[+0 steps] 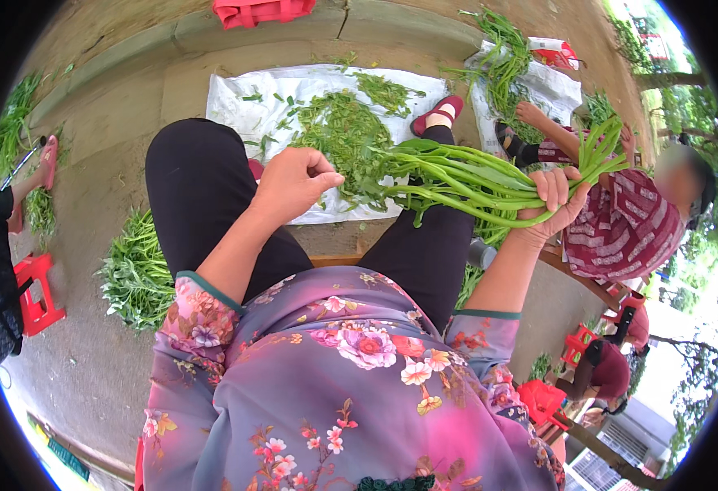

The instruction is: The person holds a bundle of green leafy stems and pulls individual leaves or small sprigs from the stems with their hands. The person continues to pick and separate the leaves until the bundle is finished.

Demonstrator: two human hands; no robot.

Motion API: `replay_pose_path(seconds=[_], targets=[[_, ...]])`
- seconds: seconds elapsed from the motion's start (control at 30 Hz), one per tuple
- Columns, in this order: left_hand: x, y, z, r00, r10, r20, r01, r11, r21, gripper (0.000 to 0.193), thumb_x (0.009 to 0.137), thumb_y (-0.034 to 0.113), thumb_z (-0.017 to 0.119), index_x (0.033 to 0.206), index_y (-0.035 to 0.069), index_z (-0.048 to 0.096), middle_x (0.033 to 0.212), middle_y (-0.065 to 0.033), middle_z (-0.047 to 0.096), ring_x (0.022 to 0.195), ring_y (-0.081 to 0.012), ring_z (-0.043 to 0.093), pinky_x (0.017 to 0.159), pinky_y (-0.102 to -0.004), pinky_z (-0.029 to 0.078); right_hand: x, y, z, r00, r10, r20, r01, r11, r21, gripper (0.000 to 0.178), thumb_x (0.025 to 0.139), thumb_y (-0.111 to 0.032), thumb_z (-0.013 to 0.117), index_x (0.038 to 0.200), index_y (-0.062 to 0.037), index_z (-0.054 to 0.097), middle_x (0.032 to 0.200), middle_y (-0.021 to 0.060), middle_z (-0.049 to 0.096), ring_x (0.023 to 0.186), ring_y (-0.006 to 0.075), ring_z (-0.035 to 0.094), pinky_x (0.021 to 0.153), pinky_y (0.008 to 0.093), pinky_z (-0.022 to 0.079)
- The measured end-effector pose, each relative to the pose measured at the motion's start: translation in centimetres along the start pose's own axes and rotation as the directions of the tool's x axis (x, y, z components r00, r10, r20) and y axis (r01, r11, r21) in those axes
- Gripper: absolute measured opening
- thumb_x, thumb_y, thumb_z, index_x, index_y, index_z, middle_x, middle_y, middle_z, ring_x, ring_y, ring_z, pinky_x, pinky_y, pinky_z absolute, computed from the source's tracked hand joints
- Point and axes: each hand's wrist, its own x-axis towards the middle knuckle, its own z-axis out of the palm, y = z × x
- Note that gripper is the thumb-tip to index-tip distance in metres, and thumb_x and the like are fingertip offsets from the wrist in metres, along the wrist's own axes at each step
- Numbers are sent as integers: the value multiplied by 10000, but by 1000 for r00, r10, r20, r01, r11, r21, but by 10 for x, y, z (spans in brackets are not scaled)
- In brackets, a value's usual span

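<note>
My right hand (554,199) is wrapped around a bunch of long-stemmed leafy greens (474,182). The cut stem ends stick out past my fist on the right, and the leafy tips point left over my lap. To the left of those tips is my left hand (298,182), its thumb and fingers pinched together; whether something small is between them is hidden. Beneath both hands, a white plastic sheet (236,102) lies on the ground between my feet. Scattered on it is a heap of torn leaves and bits of stem (338,131).
Another bundle of greens (138,274) lies on the ground by my left leg. On the right, a seated person (621,229) sits near a second sheet (551,86) with greens on it. Red plastic stools (40,295) stand around, and a red bag (262,11) lies beyond the kerb.
</note>
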Motion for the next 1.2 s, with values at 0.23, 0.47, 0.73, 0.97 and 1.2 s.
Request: replay_pose_path(seconds=[0.23,0.47,0.73,0.97,1.2], targets=[[10,-21,20,993,61,-97,-52,994,92,140,738,118,601,842,78,685,766,-92,669,710,-231,644,674,-342,496,-2,12,11,999,35,-30,-32,995,93,277,908,-272,514,913,2,553,558,-20,396,434,90,386,532,253,331],[16,-41,27,990,118,-76,-112,991,77,508,707,44,633,1202,126,556,968,-66,637,676,-160,592,655,-299,489,-8,15,26,997,77,6,-77,992,97,287,917,-277,500,929,8,539,567,-13,397,439,93,392,536,261,331],[29,-58,42,971,231,67,-228,972,-50,455,702,37,662,1151,72,595,854,-112,674,632,-137,580,638,-279,487,-6,28,38,995,102,-5,-101,992,77,246,905,-251,530,917,-6,515,557,-21,377,433,89,373,522,250,339],[40,-63,29,993,-5,119,14,997,-82,180,751,103,654,887,-11,678,797,-99,672,693,-135,617,635,-284,485,-6,16,19,997,63,-44,-60,996,64,283,925,-280,489,926,-2,541,557,-13,385,443,87,380,531,263,346],[46,-76,48,992,0,123,-10,997,82,464,701,121,717,1149,97,597,839,-57,620,735,-155,574,685,-303,470,1,18,10,994,90,-54,-86,993,77,309,937,-281,459,955,11,561,557,-7,385,444,89,374,528,266,343]])
